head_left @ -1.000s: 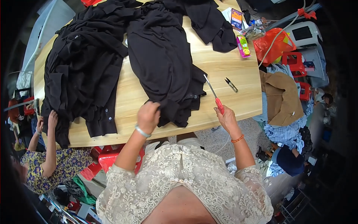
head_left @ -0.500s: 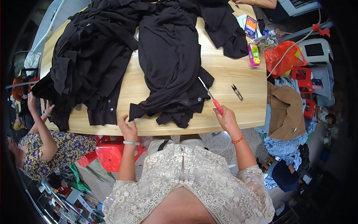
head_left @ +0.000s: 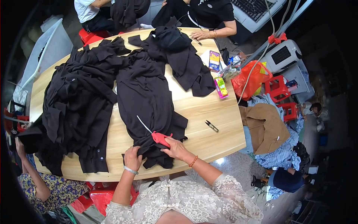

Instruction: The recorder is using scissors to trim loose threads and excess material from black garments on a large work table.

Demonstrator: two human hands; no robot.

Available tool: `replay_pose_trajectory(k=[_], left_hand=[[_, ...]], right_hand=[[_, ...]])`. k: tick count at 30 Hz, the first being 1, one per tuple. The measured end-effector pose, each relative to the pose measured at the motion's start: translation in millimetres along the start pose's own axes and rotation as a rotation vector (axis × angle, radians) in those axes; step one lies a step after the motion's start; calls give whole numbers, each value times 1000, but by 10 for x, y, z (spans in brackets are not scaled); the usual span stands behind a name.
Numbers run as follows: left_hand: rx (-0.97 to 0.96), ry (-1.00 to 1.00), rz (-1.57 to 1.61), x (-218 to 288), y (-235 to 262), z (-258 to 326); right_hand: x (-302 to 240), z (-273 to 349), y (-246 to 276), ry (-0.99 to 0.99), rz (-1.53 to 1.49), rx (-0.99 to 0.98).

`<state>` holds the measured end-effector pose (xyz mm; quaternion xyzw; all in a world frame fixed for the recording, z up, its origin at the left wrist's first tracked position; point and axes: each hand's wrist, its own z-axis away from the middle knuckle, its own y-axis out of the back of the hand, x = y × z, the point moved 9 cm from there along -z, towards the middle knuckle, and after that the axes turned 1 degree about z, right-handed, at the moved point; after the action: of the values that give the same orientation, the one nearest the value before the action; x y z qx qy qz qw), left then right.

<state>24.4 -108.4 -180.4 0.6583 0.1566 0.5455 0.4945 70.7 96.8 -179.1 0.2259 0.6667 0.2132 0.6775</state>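
A black knit garment (head_left: 145,93) lies lengthwise before me, its bunched near end at the table's front. My left hand (head_left: 133,158) is closed on that near end, fingers bent over the cloth. My right hand (head_left: 176,148) grips a red air blow gun (head_left: 161,139) with a long thin metal nozzle, which points far left over the garment. Part of the gun's grip is hidden by my fingers. To the right, a pair of thread snips (head_left: 212,126) lies on the wooden table (head_left: 201,149).
At left is a heap of black garments (head_left: 78,97), with a co-worker's hand (head_left: 20,147) at its edge. Another person's hand (head_left: 201,34) rests on the far edge. A phone (head_left: 214,61) and a pink-green packet (head_left: 221,87) lie far right, near a red bag (head_left: 251,78).
My right hand has brought the air blow gun left, over the garment. My left hand has come onto the garment's near end. The view has shifted, showing more of the table's far side.
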Motion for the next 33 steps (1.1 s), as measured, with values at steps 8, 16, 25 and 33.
replay_pose_trajectory(k=[8, 16, 25, 33], left_hand=[[341, -103, 256, 218, 686, 173], [441, -451, -142, 341, 861, 381], [106, 186, 252, -228, -280, 1223], [-11, 1052, 1972, 16, -1396, 905]], right_hand=[[-482, 113, 729, -66, 255, 108], [-667, 291, 717, 17, 545, 76], [97, 1066, 183, -248, 346, -269], [-143, 1172, 511, -197, 609, -176]])
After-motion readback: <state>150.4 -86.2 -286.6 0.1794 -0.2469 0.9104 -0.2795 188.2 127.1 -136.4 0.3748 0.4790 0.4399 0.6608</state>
